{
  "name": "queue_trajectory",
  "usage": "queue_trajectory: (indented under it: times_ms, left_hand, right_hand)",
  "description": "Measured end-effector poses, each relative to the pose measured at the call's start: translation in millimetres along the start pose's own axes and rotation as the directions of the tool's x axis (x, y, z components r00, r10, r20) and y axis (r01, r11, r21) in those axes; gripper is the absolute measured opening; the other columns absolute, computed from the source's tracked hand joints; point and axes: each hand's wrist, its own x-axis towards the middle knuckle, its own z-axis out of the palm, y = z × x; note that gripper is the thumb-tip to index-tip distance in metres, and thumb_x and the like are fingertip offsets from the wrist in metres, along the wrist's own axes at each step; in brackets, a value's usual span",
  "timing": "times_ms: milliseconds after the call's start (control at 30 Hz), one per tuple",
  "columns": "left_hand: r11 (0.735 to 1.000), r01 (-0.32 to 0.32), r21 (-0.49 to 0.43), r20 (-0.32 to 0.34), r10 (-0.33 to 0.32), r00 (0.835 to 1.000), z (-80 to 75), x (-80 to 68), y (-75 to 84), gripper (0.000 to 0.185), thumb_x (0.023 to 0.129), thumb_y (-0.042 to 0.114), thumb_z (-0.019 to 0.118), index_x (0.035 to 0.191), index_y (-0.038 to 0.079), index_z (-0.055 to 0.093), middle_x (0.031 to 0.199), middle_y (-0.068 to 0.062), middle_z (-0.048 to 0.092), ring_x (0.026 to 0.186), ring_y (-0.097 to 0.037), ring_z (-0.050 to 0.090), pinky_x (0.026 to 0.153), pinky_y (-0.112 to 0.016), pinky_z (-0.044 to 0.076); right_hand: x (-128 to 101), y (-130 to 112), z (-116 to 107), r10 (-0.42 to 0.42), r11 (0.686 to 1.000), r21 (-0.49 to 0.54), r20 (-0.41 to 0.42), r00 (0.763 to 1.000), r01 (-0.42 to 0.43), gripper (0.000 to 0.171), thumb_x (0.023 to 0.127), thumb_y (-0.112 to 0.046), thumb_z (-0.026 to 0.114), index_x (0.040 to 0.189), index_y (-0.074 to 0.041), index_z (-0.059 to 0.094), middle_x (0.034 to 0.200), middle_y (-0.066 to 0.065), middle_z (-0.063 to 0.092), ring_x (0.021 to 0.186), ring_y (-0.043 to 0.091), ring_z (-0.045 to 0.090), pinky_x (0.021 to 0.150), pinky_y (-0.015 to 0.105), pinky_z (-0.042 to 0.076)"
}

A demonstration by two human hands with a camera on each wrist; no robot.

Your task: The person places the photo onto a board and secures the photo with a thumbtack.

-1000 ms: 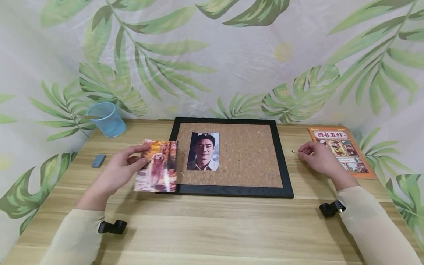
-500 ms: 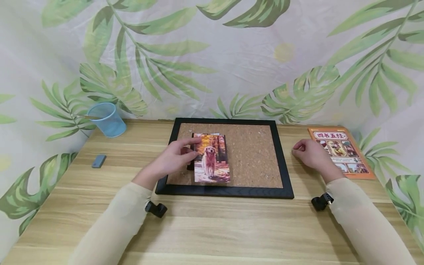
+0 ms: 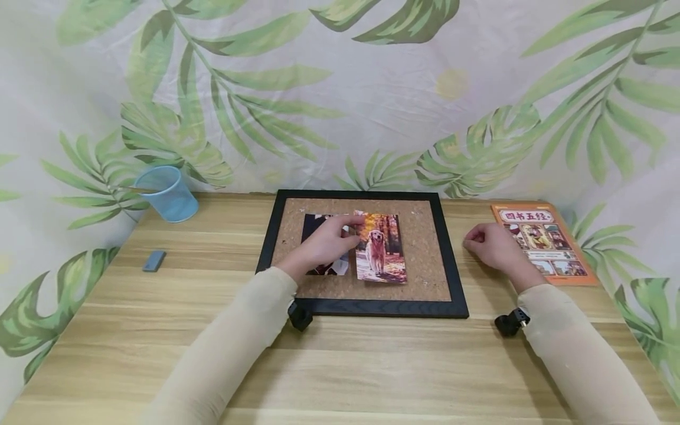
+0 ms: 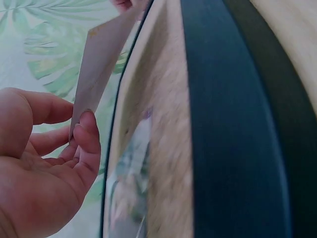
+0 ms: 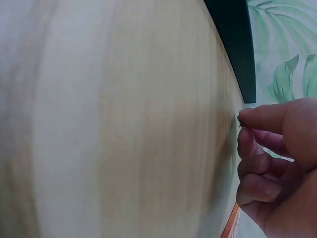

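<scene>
My left hand [image 3: 325,241] pinches a photo of a golden retriever [image 3: 383,254] by its left edge, over the middle of the corkboard [image 3: 426,251]. In the left wrist view the photo's pale back [image 4: 96,69] stands tilted, between thumb and fingers. Partly hidden under this hand is a portrait photo [image 3: 311,224] on the left half of the cork. My right hand [image 3: 493,243] is off the board's right side, low over the table. Between its thumb and forefinger it pinches a tiny thumbtack [image 5: 239,119], mostly covered by the fingertips.
A black frame [image 3: 372,307] borders the corkboard. An orange book [image 3: 558,277] lies on the right, close to my right hand. At the back left stands a blue mesh cup [image 3: 175,200] with a thin stick in it; a blue-grey eraser [image 3: 154,261] lies nearer.
The dog photo has travelled right in my left hand, from the board's left edge across the portrait to its right. My right hand has picked the thumbtack off the table and shifted slightly left.
</scene>
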Motion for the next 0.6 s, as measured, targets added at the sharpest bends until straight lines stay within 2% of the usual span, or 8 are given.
queue_trajectory:
  times_ms: [67, 233, 333, 500, 600]
  left_hand:
    - [0.999, 0.005, 0.035, -0.008, -0.005, 1.0, 6.0, 6.8, -0.7, 0.044, 0.095, 0.016, 0.056, 0.138, 0.014, 0.05, 0.124, 0.0, 0.058, 0.088, -0.011, 0.058, 0.066, -0.028, 0.048]
    - [0.998, 0.003, 0.066, -0.009, -0.002, 1.0, 16.1, 20.8, -1.4, 0.045, 0.094, 0.013, 0.056, 0.139, 0.01, 0.049, 0.129, -0.005, 0.057, 0.105, -0.018, 0.058, 0.08, -0.033, 0.049]
    - [0.994, -0.002, 0.106, 0.008, 0.001, 1.0, 19.3, 27.2, -0.8, 0.047, 0.094, 0.011, 0.055, 0.14, 0.006, 0.047, 0.132, -0.009, 0.055, 0.111, -0.02, 0.055, 0.09, -0.035, 0.046]
    - [0.976, -0.011, 0.22, 0.047, 0.001, 0.999, 23.0, 34.3, 1.0, 0.05, 0.095, 0.016, 0.056, 0.142, 0.004, 0.043, 0.133, -0.011, 0.053, 0.107, -0.02, 0.055, 0.09, -0.036, 0.045]
    - [0.956, -0.035, 0.293, 0.065, 0.016, 0.998, 25.5, 37.2, 3.0, 0.054, 0.093, 0.019, 0.058, 0.142, 0.003, 0.042, 0.136, -0.015, 0.049, 0.116, -0.024, 0.051, 0.096, -0.038, 0.042]
  right_hand:
    - [-1.0, -2.6, -0.4, -0.011, 1.0, 0.009, -0.002, 1.0, 0.011, 0.019, 0.092, -0.023, 0.06, 0.094, -0.006, 0.067, 0.086, 0.01, 0.064, 0.076, 0.023, 0.055, 0.068, 0.035, 0.042]
    - [-4.7, -9.4, -2.2, -0.031, 0.999, 0.037, -0.016, 0.999, 0.032, 0.019, 0.092, -0.023, 0.059, 0.095, -0.006, 0.067, 0.089, 0.011, 0.064, 0.078, 0.024, 0.056, 0.069, 0.035, 0.042]
    - [-7.9, -14.3, -2.8, -0.036, 0.997, 0.063, -0.014, 0.999, 0.037, 0.019, 0.092, -0.024, 0.058, 0.096, -0.008, 0.067, 0.091, 0.01, 0.065, 0.08, 0.024, 0.057, 0.07, 0.035, 0.043]
    - [-11.2, -21.6, -2.9, -0.06, 0.993, 0.104, -0.019, 0.998, 0.061, 0.019, 0.093, -0.027, 0.06, 0.097, -0.011, 0.068, 0.09, 0.007, 0.067, 0.081, 0.021, 0.06, 0.072, 0.034, 0.044]
    - [-11.4, -26.7, -2.5, -0.08, 0.987, 0.139, -0.023, 0.997, 0.082, 0.018, 0.093, -0.026, 0.061, 0.098, -0.01, 0.069, 0.089, 0.006, 0.069, 0.079, 0.019, 0.062, 0.069, 0.033, 0.046]
